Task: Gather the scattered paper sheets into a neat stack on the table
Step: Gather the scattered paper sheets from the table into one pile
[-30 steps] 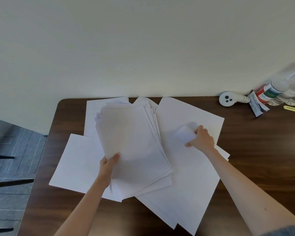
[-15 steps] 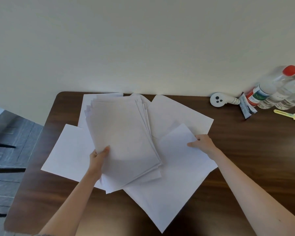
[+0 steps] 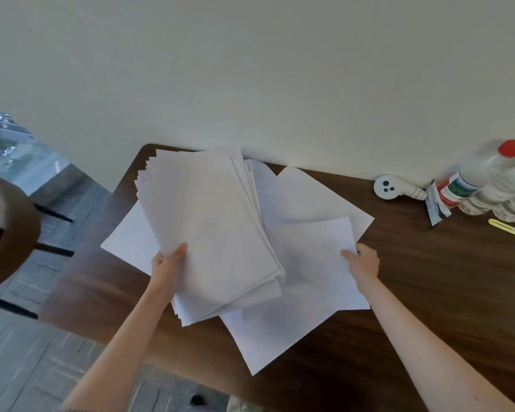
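My left hand [image 3: 167, 263] grips the stack [image 3: 208, 233]; my right hand [image 3: 364, 261] pinches a loose sheet [image 3: 315, 263] on the table [image 3: 428, 278].

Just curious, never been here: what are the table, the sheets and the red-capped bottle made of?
Table: dark wood or wood-look laminate, streaky grain, soft sheen; cannot tell which. Sheets: thin matte white paper, seen in the fanned edges of the bundle that the left hand grips. Bottle: probably clear plastic, see-through and ribbed, with an opaque red cap.
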Tool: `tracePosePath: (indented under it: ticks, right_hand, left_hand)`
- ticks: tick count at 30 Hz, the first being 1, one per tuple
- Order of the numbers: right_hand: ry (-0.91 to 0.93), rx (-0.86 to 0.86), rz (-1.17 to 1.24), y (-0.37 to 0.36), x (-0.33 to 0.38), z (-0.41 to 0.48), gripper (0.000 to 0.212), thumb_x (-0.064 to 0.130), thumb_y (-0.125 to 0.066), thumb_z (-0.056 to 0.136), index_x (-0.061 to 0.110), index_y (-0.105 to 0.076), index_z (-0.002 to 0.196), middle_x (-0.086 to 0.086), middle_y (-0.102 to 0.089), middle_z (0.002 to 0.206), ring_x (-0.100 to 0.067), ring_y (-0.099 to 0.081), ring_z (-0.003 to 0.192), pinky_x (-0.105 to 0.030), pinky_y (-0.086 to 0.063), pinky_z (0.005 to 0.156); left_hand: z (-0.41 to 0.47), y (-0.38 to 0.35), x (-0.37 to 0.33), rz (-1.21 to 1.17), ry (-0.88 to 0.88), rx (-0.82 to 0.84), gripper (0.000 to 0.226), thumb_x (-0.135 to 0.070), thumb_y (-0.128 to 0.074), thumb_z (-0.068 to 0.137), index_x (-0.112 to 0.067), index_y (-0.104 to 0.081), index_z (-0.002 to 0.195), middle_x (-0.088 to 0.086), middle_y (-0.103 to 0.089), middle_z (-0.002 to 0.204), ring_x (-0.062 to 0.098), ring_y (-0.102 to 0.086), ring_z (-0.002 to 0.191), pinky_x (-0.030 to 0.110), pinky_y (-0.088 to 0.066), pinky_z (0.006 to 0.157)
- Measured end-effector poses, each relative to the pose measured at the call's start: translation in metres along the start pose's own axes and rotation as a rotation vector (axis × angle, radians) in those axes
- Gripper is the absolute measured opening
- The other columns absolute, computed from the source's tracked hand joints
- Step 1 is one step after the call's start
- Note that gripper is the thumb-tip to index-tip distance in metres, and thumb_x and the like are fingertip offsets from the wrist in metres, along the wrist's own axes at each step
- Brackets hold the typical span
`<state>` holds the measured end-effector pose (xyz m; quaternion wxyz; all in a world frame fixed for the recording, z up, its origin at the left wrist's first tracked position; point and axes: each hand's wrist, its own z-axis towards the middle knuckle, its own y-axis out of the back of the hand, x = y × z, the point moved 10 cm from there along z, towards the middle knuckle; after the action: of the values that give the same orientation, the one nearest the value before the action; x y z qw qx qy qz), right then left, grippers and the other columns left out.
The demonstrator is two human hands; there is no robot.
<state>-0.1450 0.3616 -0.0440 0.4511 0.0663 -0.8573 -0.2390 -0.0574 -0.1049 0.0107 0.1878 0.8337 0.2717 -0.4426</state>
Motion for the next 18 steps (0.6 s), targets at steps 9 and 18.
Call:
tracePosePath:
  ticks: [9, 18]
  right_hand:
    - [-0.237, -0.193, 0.31, 0.025, -0.047, -0.019, 0.008, 0.007, -0.062, 0.09, 0.005, -0.062, 0.083, -0.008, -0.061, 0.082, -0.022, -0.055, 0.075, -0.03, -0.045, 0.065]
    - [-0.53, -0.167, 0.438, 0.028, -0.075, -0.05, 0.036, 0.005, -0.054, 0.094, -0.006, -0.052, 0.129, -0.018, -0.061, 0.107, -0.032, -0.061, 0.094, -0.031, -0.042, 0.079]
  left_hand:
    - [-0.045, 0.004, -0.032, -0.101, -0.115, -0.067, 0.01, -0.011, -0.063, 0.093, -0.019, -0.06, 0.086, -0.004, -0.064, 0.087, 0.009, -0.061, 0.075, 0.024, -0.049, 0.064]
    - [-0.073, -0.012, -0.086, -0.089, -0.222, -0.023, 0.005, -0.016, -0.063, 0.093, -0.02, -0.062, 0.089, -0.003, -0.068, 0.089, 0.014, -0.064, 0.079, 0.033, -0.051, 0.07]
